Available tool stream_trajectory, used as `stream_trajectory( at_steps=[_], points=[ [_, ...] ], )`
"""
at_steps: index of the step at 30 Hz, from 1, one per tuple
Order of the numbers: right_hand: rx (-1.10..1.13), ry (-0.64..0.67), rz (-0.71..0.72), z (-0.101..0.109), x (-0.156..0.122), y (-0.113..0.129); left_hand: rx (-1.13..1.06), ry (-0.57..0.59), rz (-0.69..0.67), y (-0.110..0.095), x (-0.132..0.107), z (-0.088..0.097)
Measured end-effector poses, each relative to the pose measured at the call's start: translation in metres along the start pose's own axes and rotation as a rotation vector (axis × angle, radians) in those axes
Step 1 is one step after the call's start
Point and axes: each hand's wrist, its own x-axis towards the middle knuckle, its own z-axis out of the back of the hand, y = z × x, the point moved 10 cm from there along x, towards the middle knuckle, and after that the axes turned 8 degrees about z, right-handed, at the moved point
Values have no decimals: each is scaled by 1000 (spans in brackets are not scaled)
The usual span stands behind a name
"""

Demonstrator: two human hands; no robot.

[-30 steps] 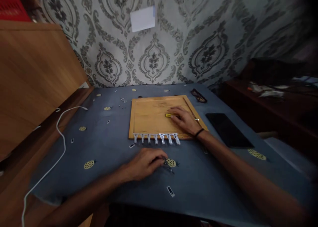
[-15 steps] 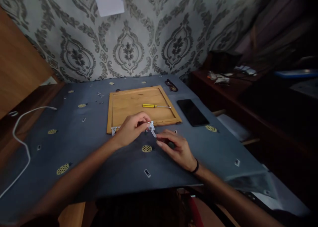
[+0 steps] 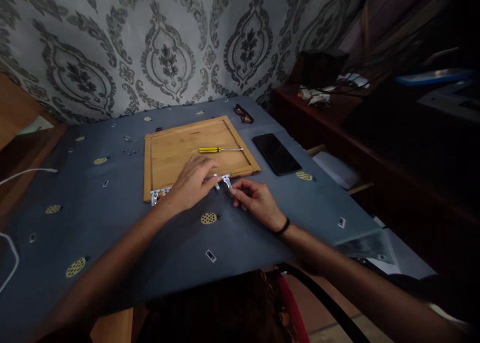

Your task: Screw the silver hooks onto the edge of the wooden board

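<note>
A wooden tray [image 3: 168,155] lies on the blue cloth-covered table [image 3: 123,233], with a yellow-handled screwdriver [image 3: 214,150] resting on it. Small metal clips [image 3: 154,196] line the tray's near edge. My left hand [image 3: 191,182] lies over that edge with its fingers curled on the row of clips. My right hand [image 3: 252,199] sits just to the right of it, fingertips pinched at the rightmost clip [image 3: 226,181]. What exactly each finger grips is hidden.
A black phone [image 3: 276,153] lies right of the tray, and glasses [image 3: 243,114] at the back. Small parts and yellow pineapple prints dot the cloth. A white cable [image 3: 22,173] lies at the left. A dark side table with clutter [image 3: 326,90] stands to the right.
My right hand left the screwdriver on the tray and came to the near edge. My left hand moved up from the cloth to the clips. The camera swung right.
</note>
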Motion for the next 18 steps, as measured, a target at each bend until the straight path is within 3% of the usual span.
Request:
stream_trajectory(
  at_steps=[7, 18],
  points=[
    [46, 3, -63, -2, 5, -10, 289, 89, -3, -3, -6, -28],
    [89, 31, -109, -6, 13, -16, 417, 153, 95, 2, 1, -39]
  ],
)
